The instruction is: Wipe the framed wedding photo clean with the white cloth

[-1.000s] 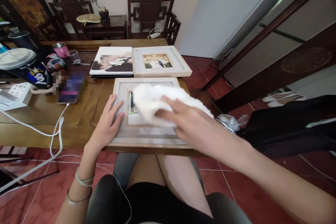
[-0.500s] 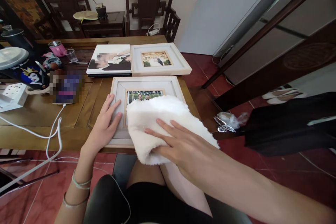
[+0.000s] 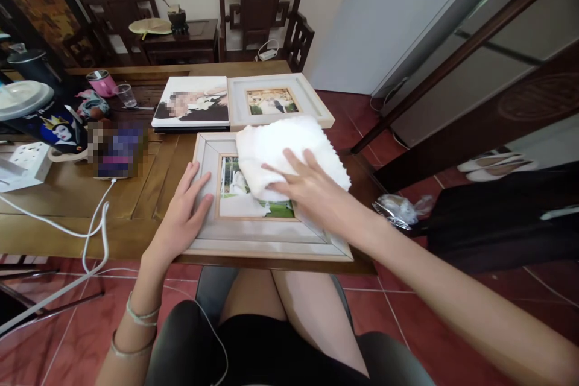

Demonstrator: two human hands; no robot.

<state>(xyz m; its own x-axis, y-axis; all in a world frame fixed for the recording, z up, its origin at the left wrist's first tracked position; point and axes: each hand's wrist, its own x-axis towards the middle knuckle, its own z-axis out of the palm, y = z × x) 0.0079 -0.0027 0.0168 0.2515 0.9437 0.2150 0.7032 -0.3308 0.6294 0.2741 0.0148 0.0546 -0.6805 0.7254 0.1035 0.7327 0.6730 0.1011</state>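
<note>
A light wooden picture frame (image 3: 271,241) lies flat at the table's front edge, with a wide pale mat around a photo (image 3: 233,199). My left hand (image 3: 183,214) rests on its left border, fingers spread and holding nothing. Under my right hand (image 3: 312,187) is a fluffy white cloth (image 3: 284,136), pressed against the frame's upper right part. The fingers of that hand lie spread over the cloth, and its thumb side is tucked by the folded edge. The cloth covers the upper right of the photo and the frame's top right corner.
Behind lie a second framed photo (image 3: 310,99) and a white-edged picture panel (image 3: 194,120). Toward the left are a phone (image 3: 120,148) on a white cable, a power strip (image 3: 31,160), a pink mug (image 3: 102,83), a clear cup (image 3: 125,95) and a dark decorated tumbler (image 3: 63,132).
My right hand has slid the white cloth up and away from me over the frame, uncovering the photo's lower part and the frame's lower right corner. My left hand has stayed in place.
</note>
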